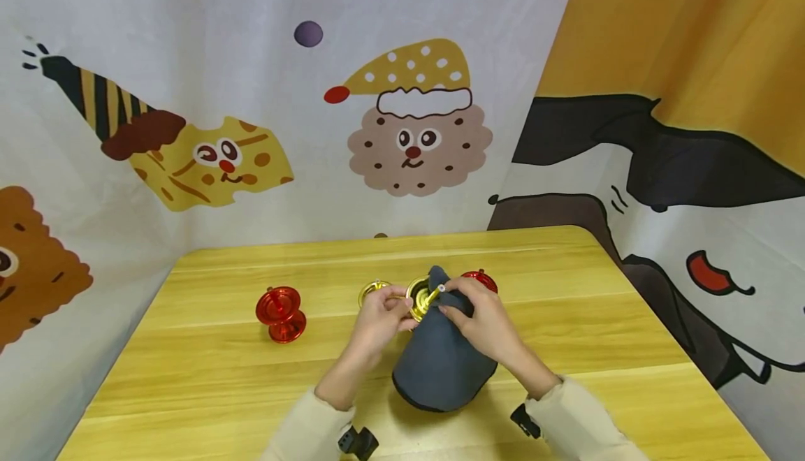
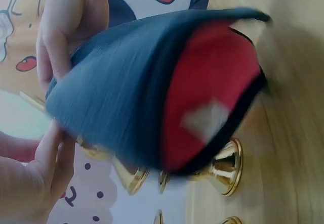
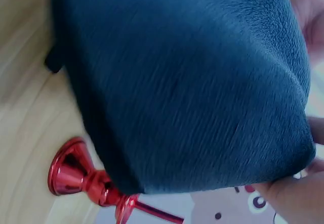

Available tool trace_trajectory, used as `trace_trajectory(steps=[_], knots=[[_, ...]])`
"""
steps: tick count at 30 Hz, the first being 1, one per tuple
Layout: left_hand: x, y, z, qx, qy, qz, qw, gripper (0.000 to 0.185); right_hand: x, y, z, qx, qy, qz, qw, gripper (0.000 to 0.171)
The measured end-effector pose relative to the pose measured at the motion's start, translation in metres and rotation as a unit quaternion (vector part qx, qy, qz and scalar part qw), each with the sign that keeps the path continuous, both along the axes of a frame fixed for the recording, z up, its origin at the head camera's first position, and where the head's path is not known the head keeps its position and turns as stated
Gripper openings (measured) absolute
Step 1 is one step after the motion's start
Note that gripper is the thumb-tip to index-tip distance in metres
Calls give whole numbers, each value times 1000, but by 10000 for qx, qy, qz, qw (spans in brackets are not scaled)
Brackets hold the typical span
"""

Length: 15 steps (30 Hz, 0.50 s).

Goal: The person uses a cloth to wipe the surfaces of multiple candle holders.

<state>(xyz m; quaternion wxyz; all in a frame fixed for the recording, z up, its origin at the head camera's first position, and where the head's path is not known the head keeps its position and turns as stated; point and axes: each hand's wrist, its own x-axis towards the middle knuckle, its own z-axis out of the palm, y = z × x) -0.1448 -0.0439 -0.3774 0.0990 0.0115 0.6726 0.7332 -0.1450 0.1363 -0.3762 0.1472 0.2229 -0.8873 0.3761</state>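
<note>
My left hand (image 1: 380,314) pinches the rim of a gold candle holder (image 1: 416,300), whose slim spike points up to the right. With thumb and fingers my right hand (image 1: 484,314) grips a blue-grey plush cloth (image 1: 443,363) right beside that spike. The cloth hangs down in a cone over the table. Its black edging and red underside with a pale patch show in the left wrist view. Part of the gold holder is hidden behind the cloth and the fingers.
A red candle holder (image 1: 281,314) stands on the wooden table (image 1: 207,377) at the left. Behind my left hand is another gold candle holder (image 1: 372,289), and behind my right hand a second red one (image 1: 481,279). A printed curtain (image 1: 251,0) hangs beyond the table.
</note>
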Motion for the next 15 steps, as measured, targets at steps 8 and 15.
trace_trajectory(steps=[8, 15], knots=[[1, -1, -1, -4, 246, -448, 9987, 25, -3, 1, 2, -46, 287, 434, 9986, 29], [1, 0, -1, 180, 119, -396, 9990, 24, -8, 5, 9, 32, 240, 395, 9989, 28]])
